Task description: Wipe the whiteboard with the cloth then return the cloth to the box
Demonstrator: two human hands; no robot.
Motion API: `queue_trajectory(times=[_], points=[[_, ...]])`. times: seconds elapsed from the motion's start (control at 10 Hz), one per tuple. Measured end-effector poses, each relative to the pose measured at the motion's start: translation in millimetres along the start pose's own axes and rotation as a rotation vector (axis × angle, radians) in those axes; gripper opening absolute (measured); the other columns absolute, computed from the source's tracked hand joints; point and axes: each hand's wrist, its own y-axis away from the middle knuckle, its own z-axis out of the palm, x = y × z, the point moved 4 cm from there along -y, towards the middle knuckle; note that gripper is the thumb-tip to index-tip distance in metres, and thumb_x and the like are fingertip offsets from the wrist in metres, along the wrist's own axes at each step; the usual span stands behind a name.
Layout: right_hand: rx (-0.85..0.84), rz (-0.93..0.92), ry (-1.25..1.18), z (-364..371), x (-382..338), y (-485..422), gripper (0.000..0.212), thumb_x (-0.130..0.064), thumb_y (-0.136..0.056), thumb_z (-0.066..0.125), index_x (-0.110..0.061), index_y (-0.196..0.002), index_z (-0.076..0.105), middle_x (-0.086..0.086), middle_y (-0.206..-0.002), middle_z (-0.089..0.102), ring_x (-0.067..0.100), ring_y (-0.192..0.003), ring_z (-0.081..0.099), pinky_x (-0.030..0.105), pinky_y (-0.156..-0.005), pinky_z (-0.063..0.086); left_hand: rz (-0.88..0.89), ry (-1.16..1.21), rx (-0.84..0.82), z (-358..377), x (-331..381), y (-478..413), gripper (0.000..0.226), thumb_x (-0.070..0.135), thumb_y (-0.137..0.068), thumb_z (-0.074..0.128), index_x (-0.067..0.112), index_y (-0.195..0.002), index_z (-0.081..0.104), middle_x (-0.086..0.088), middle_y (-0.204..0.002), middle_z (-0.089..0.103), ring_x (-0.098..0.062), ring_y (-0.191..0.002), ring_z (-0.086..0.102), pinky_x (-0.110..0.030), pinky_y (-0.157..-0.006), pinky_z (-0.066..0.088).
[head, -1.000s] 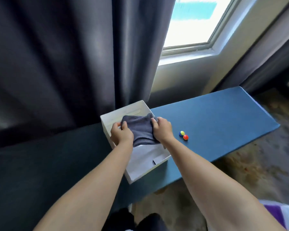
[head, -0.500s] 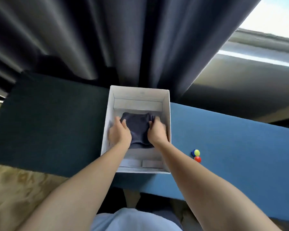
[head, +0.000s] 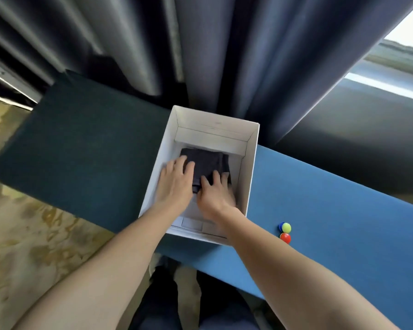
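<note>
Cloth [head: 206,163] is down in the white box [head: 250,167], which sits on the blue worktop [head: 332,210] right in front of the dark curtain [head: 200,55]. Both hands are inside the box, left hand [head: 174,184] and right hand [head: 216,194] flat with fingers spread, resting on the cloth's near edge, not gripping. A yellow ball [head: 286,227] and a red ball [head: 285,238] touch each other just right of the box.

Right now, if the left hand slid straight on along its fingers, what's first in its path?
Probably more of the dark cloth under the left hand fingertips, then the box far inner wall. Depth is unclear.
</note>
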Motion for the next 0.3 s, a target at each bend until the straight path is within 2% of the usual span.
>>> queue_trajectory(times=[0.1, 0.2, 0.3], points=[[-0.056, 0.047, -0.012, -6, 4, 5, 0.055, -0.030, -0.101, 0.037, -0.018, -0.154, 0.030, 0.012, -0.165, 0.016, 0.038, -0.154, 0.002, 0.049, -0.121, 0.022, 0.014, -0.072, -0.235, -7, 1, 3, 0.040, 0.022, -0.089, 0.049, 0.018, -0.128, 0.049, -0.006, -0.135, 0.048, -0.029, -0.117, 0.043, -0.042, -0.092, 0.036], [0.002, 0.044, -0.009, -38, 1, 27, 0.063, -0.033, -0.102, 0.040, -0.018, -0.159, 0.019, 0.012, -0.169, 0.010, 0.034, -0.155, 0.004, 0.049, -0.119, 0.023, 0.053, -0.055, -0.330, -38, 1, 4, 0.042, 0.033, -0.094, 0.044, 0.016, -0.133, 0.042, -0.009, -0.146, 0.036, -0.033, -0.123, 0.039, -0.044, -0.101, 0.033], [0.151, 0.002, 0.111, -96, -14, 54, 0.067, -0.039, -0.103, 0.040, -0.020, -0.160, 0.012, 0.013, -0.169, 0.009, 0.037, -0.155, 0.003, 0.051, -0.122, 0.018, 0.188, -0.084, -0.255, -104, 6, -1, 0.053, 0.036, -0.094, 0.045, 0.013, -0.141, 0.032, -0.010, -0.153, 0.023, -0.035, -0.132, 0.030, -0.046, -0.106, 0.031]])
